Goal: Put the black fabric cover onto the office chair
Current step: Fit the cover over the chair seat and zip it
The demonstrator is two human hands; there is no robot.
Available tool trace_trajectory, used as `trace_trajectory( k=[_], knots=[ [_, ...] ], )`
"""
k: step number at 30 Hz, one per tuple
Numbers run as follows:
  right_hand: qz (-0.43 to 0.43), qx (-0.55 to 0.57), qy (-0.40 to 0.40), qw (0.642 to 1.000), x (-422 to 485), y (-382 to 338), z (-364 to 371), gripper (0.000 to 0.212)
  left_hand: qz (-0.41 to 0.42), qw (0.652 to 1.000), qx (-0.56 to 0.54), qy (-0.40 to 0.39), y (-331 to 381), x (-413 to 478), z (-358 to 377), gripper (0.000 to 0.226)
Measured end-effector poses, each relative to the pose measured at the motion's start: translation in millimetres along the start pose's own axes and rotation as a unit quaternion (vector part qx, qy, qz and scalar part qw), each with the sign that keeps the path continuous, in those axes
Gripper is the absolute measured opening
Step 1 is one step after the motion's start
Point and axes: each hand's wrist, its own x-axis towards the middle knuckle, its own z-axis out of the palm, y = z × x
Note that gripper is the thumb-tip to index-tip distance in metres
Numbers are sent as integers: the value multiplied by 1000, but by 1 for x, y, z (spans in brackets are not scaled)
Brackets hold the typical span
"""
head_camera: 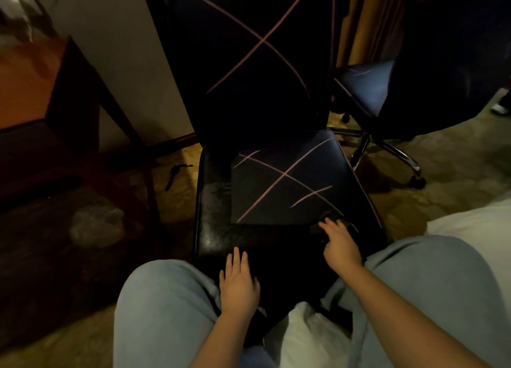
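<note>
- Left hand [239, 282] rests flat on the office chair [213, 229], at the seat's bare front edge, fingers straight and close together.
- Black fabric cover [284, 185] lies on the seat's right rear part. It looks soft, light and probably stretchy, best taken at the hem.
- Right hand [341, 247] touches the cover's bunched front corner, fingers slightly spread. I cannot tell whether they pinch it.

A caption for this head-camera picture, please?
Black fabric cover with pink lines partly over black office chair seat; right hand at its front edge, left hand flat.
</note>
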Motion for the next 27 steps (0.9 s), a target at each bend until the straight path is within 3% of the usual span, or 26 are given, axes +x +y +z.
trace_trajectory(
  k=[4,10,13,17,21,24,27],
  knots=[
    [-105,-9,-49,993,-13,-19,23,64,-2,1000,0,-4,2,-1,2,67],
    [-155,-25,-74,985,-12,-8,19,65,0,1000,1,-14,0,0,1,67],
    [-136,-27,-46,989,-4,6,8,63,4,1000,-3,-17,-1,0,0,66],
    [-14,22,42,999,2,27,-5,62,8,1000,-7,-16,-1,-1,1,65],
    [75,23,52,996,2,15,-6,62,10,1000,-7,-19,-1,-1,2,65],
    [44,-19,37,998,-4,-3,3,57,15,1000,-8,-25,-4,-1,2,65],
    [-58,-32,-28,997,-12,-18,14,56,20,1000,-5,-23,-6,-1,3,66]
  ],
)
